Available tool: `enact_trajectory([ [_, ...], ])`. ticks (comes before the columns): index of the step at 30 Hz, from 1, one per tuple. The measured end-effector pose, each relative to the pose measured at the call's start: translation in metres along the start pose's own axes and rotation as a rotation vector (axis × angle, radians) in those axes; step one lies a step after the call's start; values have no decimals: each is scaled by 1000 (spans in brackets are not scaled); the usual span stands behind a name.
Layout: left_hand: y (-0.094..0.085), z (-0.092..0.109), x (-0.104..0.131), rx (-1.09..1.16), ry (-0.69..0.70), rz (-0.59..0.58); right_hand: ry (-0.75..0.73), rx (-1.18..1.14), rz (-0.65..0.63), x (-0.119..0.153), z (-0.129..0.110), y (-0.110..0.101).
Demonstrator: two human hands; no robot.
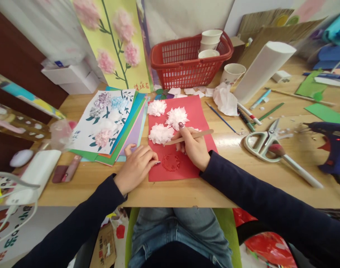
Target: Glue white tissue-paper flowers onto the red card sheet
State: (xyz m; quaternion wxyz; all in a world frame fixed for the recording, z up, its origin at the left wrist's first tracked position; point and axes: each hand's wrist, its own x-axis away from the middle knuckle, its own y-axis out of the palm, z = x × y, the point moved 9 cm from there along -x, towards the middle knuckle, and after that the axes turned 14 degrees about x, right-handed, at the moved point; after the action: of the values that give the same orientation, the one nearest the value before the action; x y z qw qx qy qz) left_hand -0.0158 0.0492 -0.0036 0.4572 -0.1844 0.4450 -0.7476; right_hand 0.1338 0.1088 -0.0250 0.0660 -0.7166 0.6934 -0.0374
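Note:
A flat wooden craft stick (199, 134) is gripped in my right hand (194, 148), its left end touching or just over the lower edge of a white paper flower (161, 134). Beneath lies a sheet of red paper (197, 111). Two more white paper flowers, one at the top left (156, 108) and one at the right (177, 118), sit on it. A ring of shiny, clear-looking glue (171, 162) marks the paper's lower part. My left hand (137, 165) rests by the sheet's left edge, fingers loosely bent and partly apart, thumb tip over the paper, holding nothing visible.
Left stand coloured papers (130, 143) under a flower picture (104, 119). Behind is a red basket (186, 69) with paper cups. To the right lie a pencil (221, 117), scissors (263, 141), a brush (298, 167) and a blue glue gun (334, 147).

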Motion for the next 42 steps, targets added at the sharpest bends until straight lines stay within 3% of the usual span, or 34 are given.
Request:
enact_trajectory([
  [10,-1,3,5,37,-102,-39,16,12,-10,2,-1,2],
  [25,1,-10,6,211,-281,-155,36,5,-31,3,-1,5],
  [32,-3,-15,9,246,-297,-125,33,12,-36,3,0,5],
  [36,-11,-28,13,290,-334,-57,27,15,-38,3,0,5],
  [42,-49,-46,38,520,-469,268,33,39,-50,3,0,5],
])
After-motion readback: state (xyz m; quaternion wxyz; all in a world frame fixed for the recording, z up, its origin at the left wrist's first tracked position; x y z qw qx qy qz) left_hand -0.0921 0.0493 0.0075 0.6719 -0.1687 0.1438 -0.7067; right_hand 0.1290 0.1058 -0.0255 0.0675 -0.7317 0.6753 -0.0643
